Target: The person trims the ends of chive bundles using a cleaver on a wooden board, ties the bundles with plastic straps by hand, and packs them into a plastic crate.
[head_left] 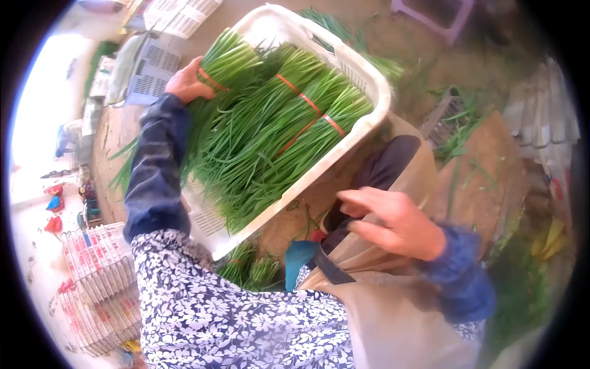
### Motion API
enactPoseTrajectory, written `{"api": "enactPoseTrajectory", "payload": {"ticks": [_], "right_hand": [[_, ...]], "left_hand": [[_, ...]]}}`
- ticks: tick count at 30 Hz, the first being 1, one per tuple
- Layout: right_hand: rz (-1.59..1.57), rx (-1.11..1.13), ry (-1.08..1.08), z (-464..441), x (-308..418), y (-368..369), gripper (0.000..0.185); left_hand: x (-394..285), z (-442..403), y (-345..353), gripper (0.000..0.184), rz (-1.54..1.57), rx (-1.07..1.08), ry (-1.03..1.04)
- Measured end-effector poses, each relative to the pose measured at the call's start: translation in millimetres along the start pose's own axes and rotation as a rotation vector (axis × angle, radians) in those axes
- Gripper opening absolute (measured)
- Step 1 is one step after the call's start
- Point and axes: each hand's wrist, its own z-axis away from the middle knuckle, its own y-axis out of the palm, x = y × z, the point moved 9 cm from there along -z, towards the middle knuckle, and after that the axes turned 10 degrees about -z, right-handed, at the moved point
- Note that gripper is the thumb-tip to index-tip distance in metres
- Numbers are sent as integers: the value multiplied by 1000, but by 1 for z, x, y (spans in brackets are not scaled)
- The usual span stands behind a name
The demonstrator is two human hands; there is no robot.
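Barehanded, left fingers [195, 92] around banded leafy bundle [226, 64], slatted white basket [384, 92]

We're looking out from the person's head, one camera only, facing forward and steeply down over the patterned clothing [246, 326] along the bottom edge. The white crate [384, 101] sits close, upper centre, seen from above and turned at a slant. Both hands, the left [187, 83] and the right [396, 224], fall inside this view. It's a round, wide view, bending toward black corners, and there's no second view sharing the scene.
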Motion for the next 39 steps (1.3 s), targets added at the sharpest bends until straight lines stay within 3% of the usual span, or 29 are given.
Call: {"api": "enactPoseTrajectory", "payload": {"ticks": [5,10,12,13,16,18,20,21,24,25,26,28,34,37,38,39], "right_hand": [[-130,-158,304,31,-20,-39,43],[-264,-380,367,68,-36,-55,43],[-359,-463,408,77,-47,-58,44],[-367,-458,396,73,-48,-58,46],[-380,-402,425,61,-50,-64,48],[-385,-404,399,63,-54,-57,50],[-350,-421,386,65,-53,-63,51],[-297,-420,381,67,-52,-67,51],[-360,-524,468,87,-46,-69,51],[-354,-560,575,110,-46,-68,51],[-335,-601,628,124,-35,-67,51],[-122,-607,594,134,-13,-60,53],[-111,-822,414,150,-36,-78,44],[-21,-1081,473,213,-12,-101,38],[112,-1204,420,219,14,-80,36],[43,-1350,442,245,20,-71,36]], "left_hand": [[-19,-100,83,97,-91,-87,-32],[-9,-130,145,99,99,77,-239],[-1,-138,136,99,260,-28,-113],[-1,-139,133,98,158,-122,-99],[6,-150,159,96,315,-109,-191],[1,-159,164,93,397,-31,-129],[-8,-171,177,89,56,375,55],[-22,-166,144,87,-277,210,-80],[-40,-193,149,93,-171,41,-90],[-72,-190,171,92,-51,-121,-103],[-99,-190,201,78,48,-30,-120],[-154,-178,234,77,129,-82,57],[-190,-160,266,72,54,-213,285],[-194,-160,263,70,11,-225,310],[-180,-158,258,69,12,-231,309],[-180,-161,259,68,12,-233,319]]}}
